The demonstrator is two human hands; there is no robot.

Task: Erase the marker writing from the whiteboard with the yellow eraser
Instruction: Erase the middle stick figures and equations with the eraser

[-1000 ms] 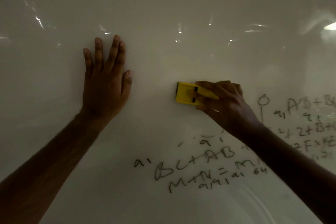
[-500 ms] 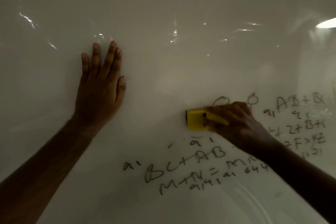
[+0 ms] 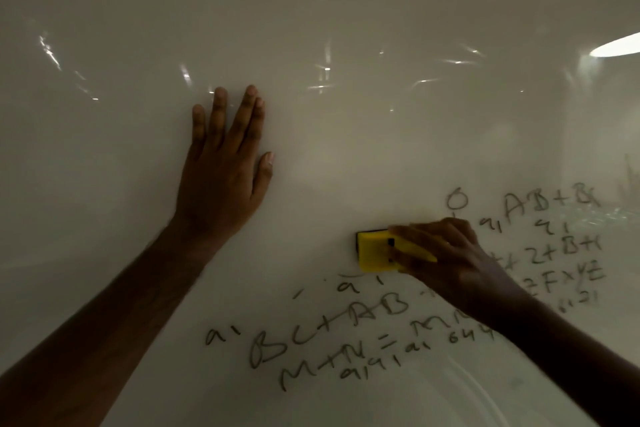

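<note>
— Where was the yellow eraser (image 3: pixel 377 251) at that moment?

— Pressed flat against the whiteboard (image 3: pixel 346 10), right of centre and low in the view. The right hand (image 3: pixel 450 260) had it — fingers (image 3: pixel 412 248) wrapped over its right half, so only the left end and a small dark mark on its face showed. A thin dark edge ran along its top and left side, against the board.

— And the marker writing (image 3: pixel 332 340)?

— Just below the eraser, several lines of letters and numbers: a small "a" directly under it, then "BC+AB", then "M+N=" with smaller figures beneath. A second block of writing (image 3: pixel 554 239) sat to the right of the hand, with "AB+B" at the top and a small circle (image 3: pixel 457 199) above the knuckles. The right wrist and forearm (image 3: pixel 554 350) lay across the gap between the two blocks and hid part of both, so I couldn't read the lines whole.

— What about the other hand?

— The left hand (image 3: pixel 225 170) was spread flat on the board, palm down, fingers straight and close together, gripping nothing. It rested well apart from the eraser, up and to the left, on bare surface.

— Anything else around?

— Glare, mostly. A bright strip of reflected light (image 3: pixel 616 45) at the upper right edge, and small scattered glints across the upper board. The scene was dim, and the far right of the writing was blurred.
</note>
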